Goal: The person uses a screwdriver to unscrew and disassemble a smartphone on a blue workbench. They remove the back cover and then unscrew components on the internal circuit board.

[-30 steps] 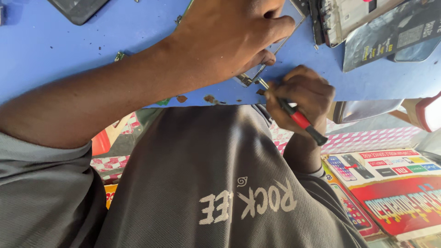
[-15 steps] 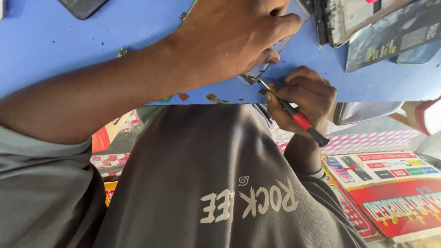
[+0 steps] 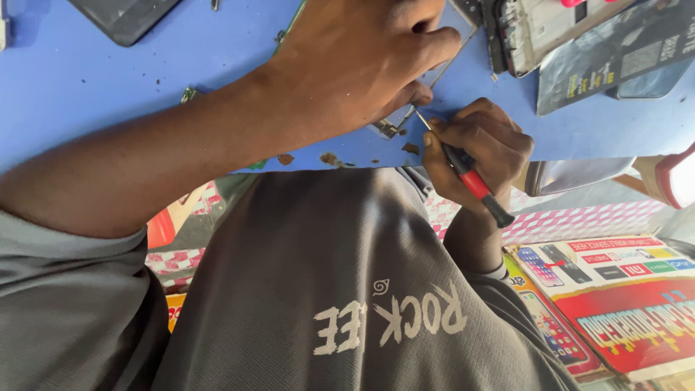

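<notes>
Your right hand (image 3: 478, 148) has its fingers (image 3: 463, 137) closed round the screwdriver (image 3: 470, 181), its shaft slanting up-left, tip meeting the phone frame (image 3: 394, 127) at its near corner. Your left hand (image 3: 355, 65) lies curled over that frame, fingers pressed down on it, hiding most of it. The frame runs away from you across the blue desk (image 3: 94, 80). Torn scraps (image 3: 329, 158) dot the near edge; another opened phone (image 3: 536, 29) sits beyond, well clear.

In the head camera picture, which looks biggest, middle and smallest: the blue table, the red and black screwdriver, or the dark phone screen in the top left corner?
1. Blue table, biggest by far.
2. Dark phone screen, though the picture's edge cuts it off.
3. Red and black screwdriver, thin, partly hidden in the right hand.
</notes>
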Demonstrator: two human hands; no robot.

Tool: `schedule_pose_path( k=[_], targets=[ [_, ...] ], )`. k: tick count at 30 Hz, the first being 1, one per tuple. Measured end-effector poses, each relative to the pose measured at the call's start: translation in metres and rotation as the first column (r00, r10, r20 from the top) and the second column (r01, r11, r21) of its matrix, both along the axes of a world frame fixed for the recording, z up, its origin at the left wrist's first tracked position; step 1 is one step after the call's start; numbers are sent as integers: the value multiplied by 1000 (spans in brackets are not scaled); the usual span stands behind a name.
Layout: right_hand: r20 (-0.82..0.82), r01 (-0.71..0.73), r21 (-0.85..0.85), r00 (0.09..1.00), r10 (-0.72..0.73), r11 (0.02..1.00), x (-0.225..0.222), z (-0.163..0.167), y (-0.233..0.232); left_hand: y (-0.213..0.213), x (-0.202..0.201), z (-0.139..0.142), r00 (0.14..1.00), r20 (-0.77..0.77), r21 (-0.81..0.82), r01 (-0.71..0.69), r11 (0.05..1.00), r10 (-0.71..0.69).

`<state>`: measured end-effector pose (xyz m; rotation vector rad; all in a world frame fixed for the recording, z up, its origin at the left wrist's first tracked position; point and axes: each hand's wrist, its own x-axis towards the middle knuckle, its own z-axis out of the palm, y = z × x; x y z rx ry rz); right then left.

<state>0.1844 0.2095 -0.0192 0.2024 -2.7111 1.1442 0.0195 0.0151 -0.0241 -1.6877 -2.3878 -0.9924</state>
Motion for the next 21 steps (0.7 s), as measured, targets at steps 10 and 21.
schedule_pose_path(
  k=[10,21],
  targets=[
    [20,-68,-42,997,69,997,1,1,-2,0,1,3,1000,24,18,-3,1000,3],
    [103,88,48,990,-93,995,-1,8,-6,0,-1,2,995,86,-7,44,999,-44]
  ],
)
